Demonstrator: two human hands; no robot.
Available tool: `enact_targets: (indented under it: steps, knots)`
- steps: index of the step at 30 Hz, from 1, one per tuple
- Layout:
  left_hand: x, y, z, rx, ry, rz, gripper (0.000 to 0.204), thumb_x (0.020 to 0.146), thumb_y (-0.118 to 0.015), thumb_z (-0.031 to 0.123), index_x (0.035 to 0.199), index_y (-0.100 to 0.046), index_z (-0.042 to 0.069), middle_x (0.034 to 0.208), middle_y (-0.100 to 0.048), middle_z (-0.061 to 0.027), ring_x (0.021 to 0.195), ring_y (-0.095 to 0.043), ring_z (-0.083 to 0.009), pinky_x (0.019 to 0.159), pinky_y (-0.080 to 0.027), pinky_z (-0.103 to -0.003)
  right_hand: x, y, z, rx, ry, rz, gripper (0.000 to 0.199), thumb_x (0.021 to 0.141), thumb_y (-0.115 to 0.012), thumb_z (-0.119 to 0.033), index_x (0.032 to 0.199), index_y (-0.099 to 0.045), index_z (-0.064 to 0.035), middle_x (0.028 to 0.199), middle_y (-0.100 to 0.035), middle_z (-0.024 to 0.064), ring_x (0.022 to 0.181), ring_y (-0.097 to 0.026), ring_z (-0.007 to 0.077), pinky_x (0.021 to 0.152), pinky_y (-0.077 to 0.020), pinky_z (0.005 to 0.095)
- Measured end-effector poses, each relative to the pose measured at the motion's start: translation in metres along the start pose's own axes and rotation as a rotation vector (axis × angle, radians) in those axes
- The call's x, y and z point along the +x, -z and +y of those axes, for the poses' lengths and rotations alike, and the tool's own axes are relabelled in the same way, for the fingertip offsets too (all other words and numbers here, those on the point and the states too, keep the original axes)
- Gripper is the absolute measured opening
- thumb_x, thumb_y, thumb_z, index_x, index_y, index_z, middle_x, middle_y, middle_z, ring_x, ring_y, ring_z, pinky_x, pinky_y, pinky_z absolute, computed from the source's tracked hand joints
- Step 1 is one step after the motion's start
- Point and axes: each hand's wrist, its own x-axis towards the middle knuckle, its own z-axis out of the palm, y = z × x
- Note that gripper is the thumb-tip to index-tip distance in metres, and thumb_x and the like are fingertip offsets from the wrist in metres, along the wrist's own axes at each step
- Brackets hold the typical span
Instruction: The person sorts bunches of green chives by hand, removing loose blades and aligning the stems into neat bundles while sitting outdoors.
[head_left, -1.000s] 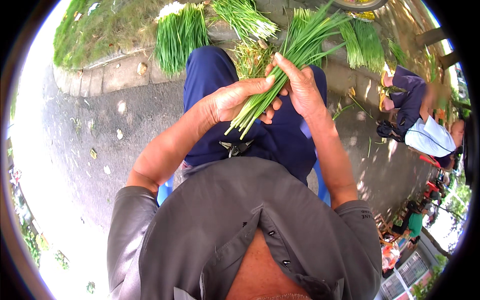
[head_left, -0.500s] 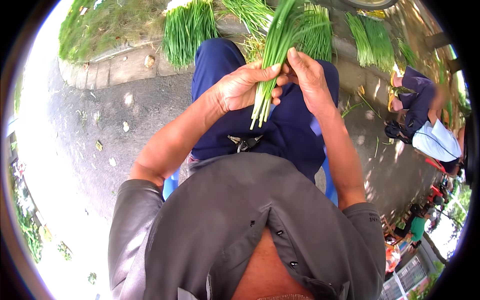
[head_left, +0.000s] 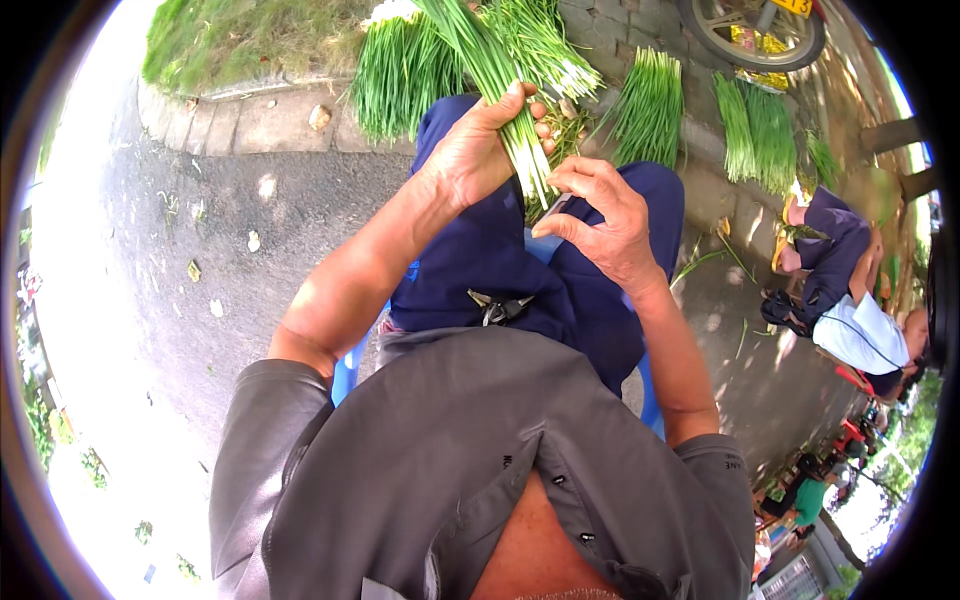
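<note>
My left hand [head_left: 482, 150] is closed around a bunch of garlic chives [head_left: 478, 48], held above my knees. Their long green leaves point up and away, and the pale stem ends [head_left: 533, 182] slant down toward my lap. Beside those ends is my right hand [head_left: 606, 222], thumb and fingers curled toward each other. Between them shows a small greyish flat piece [head_left: 556, 207], too small to name. Past my knees, bundles of chives lie on the ground: one at the left [head_left: 400, 80], a loose pile [head_left: 545, 50] in the middle and another bundle [head_left: 648, 110] to the right.
More chives [head_left: 757, 135] lie farther right, below a wheel [head_left: 755, 30]. Loose trimmings [head_left: 568, 135] sit just past my knees. A stone kerb [head_left: 255, 122] borders the grass at left. Another person [head_left: 850, 310] sits at the right. A blue stool [head_left: 347, 370] is under me.
My right hand has come away from the bunch, down and right, to beside the stem ends. The left hand still holds the chives, now leaning leftward. The view has shifted slightly.
</note>
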Motion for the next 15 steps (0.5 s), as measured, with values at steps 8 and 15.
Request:
enact_targets:
  steps: [8, 15]
  knots:
    - [-0.0015, -0.0016, -0.0041, 0.031, 0.002, -0.002, 0.036, 0.099, -0.062, 0.030, 0.124, -0.052, 0.006, 0.099, -0.059, -0.0057, 0.089, -0.059, -0.0199, 0.082, -0.054, -0.040, -0.0010, -0.0034, -0.0007, 0.178, -0.107, -0.003, 0.037, 0.069, -0.088, -0.010, 0.100, -0.069, -0.0030, 0.105, -0.068, 0.0071, 0.085, -0.068, 0.0182, 0.073, -0.0570, 0.0306]
    - [-0.0036, -0.0041, -0.0054, 0.037, 0.021, -0.026, 0.035, 0.101, -0.058, 0.029, 0.126, -0.051, 0.006, 0.102, -0.062, -0.0077, 0.090, -0.063, -0.0213, 0.083, -0.056, -0.041, -0.0025, -0.0028, 0.0010, 0.303, -0.236, 0.021, 0.029, 0.073, -0.085, -0.003, 0.095, -0.067, 0.0000, 0.101, -0.066, 0.0077, 0.083, -0.066, 0.0133, 0.072, -0.0567, 0.0273]
